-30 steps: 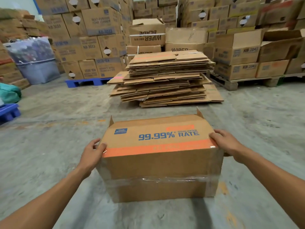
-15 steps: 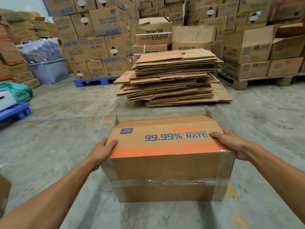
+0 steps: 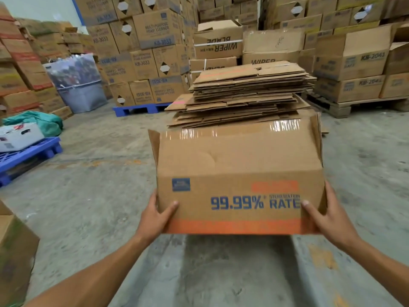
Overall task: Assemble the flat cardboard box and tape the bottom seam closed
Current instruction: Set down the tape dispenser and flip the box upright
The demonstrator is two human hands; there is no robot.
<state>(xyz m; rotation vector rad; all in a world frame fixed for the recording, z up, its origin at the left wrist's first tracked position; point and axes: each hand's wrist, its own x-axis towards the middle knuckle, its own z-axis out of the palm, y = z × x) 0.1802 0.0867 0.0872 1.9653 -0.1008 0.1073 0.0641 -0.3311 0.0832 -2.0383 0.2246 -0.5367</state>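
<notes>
I hold an assembled brown cardboard box (image 3: 239, 165) in the air above the concrete floor. Its printed side, with "99.99% RATE" in blue and an orange band, faces me. Clear shiny tape (image 3: 234, 129) runs along the upper far part of the box. My left hand (image 3: 155, 214) grips the lower left corner, thumb on the printed face. My right hand (image 3: 325, 214) grips the lower right corner the same way. Flaps stick out at both far corners.
A tall stack of flattened cartons (image 3: 245, 94) lies just behind the box. Stacked cartons on a blue pallet (image 3: 141, 108) and a wooden pallet (image 3: 340, 107) line the back. Another blue pallet (image 3: 26, 157) sits left, and a carton (image 3: 15, 251) stands at the near left.
Both hands lifted the box off the floor and tipped it away from me, so the taped face moved from the front to the top far side. The view shifted left.
</notes>
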